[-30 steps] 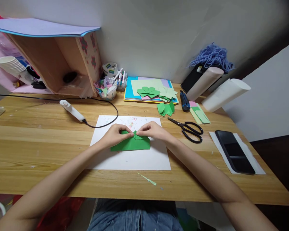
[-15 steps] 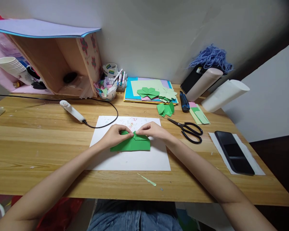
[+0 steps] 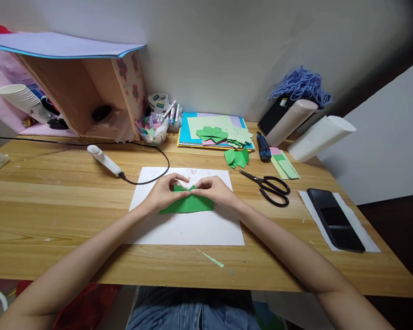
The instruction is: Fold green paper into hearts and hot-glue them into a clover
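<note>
Between my hands is a folded piece of green paper (image 3: 187, 206), held over a white sheet (image 3: 151, 233) that has small coloured marks. My left hand (image 3: 165, 191) pinches its upper edge near the middle with thumb and fingers. My right hand (image 3: 215, 190) grips the same edge just to the right, the two thumbs nearly touching. Part of the upper fold is hidden behind the fingers. Beyond the right hand lie a folded green paper shape (image 3: 237, 158) and black-handled scissors (image 3: 273, 187).
Paper flowers (image 3: 211, 134) rest on stacked coloured sheets (image 3: 186, 133) at the back. A blue utility knife (image 3: 263, 146) lies near small paper pieces (image 3: 285, 166). At right is a phone (image 3: 334, 220); at left, a white corded device (image 3: 105, 160). A thin green scrap (image 3: 210, 258) lies in front.
My right hand has shifted slightly left, its fingers now bent over the paper's top edge. The paper's lower edge has risen a little and tilted. The view has shifted slightly.
</note>
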### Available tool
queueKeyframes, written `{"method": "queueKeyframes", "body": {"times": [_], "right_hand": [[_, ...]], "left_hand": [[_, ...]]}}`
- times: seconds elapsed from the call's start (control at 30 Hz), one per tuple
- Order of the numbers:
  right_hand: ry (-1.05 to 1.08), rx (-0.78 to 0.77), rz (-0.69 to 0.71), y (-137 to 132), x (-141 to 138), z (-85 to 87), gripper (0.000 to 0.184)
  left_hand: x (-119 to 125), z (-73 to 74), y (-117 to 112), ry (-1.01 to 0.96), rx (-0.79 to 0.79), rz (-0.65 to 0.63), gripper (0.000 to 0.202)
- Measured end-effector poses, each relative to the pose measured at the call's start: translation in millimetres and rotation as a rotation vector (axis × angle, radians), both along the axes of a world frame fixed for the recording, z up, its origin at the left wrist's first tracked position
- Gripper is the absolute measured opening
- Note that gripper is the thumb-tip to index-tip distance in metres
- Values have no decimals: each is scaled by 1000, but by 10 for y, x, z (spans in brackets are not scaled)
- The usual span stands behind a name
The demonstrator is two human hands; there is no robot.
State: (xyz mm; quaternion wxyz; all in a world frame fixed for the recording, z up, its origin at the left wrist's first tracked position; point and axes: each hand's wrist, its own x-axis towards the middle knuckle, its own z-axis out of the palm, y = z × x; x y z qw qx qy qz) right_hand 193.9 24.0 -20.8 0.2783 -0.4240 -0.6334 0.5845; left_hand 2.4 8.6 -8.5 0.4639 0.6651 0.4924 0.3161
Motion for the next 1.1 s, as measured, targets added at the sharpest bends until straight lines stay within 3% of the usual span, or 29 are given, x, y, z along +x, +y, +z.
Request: {"method": "queueKeyframes", "body": {"times": [0.23, 0.43, 0.77, 0.9, 1.1], "right_hand": [[-21, -26, -113, 28, 20, -3, 33], [19, -48, -37, 1, 4, 49, 35], [-44, 40, -95, 28, 10, 24, 31], [-75, 29, -63, 34, 20, 26, 30], [-82, 39, -30, 19, 20, 22, 27]], "left_hand": [[-53, -30, 44, 1, -102, 62, 38], [-47, -12, 24, -12, -97, 104, 41], [-52, 50, 39, -67, -144, 53, 43], [-120, 57, 62, -78, -263, -36, 43], [-139, 21, 64, -87, -303, -21, 34]]}}
